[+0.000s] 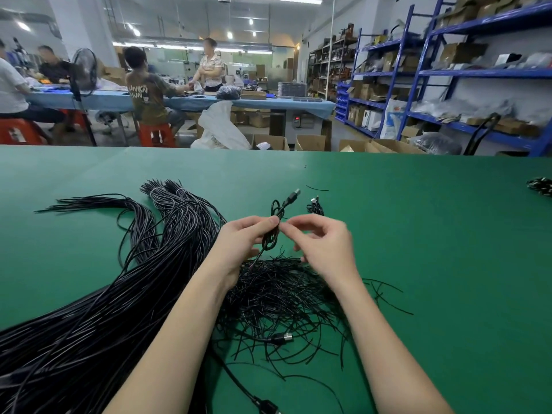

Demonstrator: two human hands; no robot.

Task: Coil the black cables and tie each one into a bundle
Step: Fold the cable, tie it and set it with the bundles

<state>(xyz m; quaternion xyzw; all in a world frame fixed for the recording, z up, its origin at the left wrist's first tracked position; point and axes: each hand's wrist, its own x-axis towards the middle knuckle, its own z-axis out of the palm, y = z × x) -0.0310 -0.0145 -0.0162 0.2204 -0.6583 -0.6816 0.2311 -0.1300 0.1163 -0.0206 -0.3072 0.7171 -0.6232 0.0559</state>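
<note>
My left hand grips a small coiled black cable above the green table; its USB plug sticks up and away from me. My right hand pinches at the coil's middle with thumb and forefinger, where a thin tie seems to sit; the tie itself is too small to make out. A large sheaf of long black cables lies to the left. Under my wrists is a loose heap of thin black twist ties.
One tied bundle lies just beyond my hands, and more bundles sit at the table's right edge. A loose cable with a plug runs along the near edge. People work at a blue table behind; blue shelves stand at the right.
</note>
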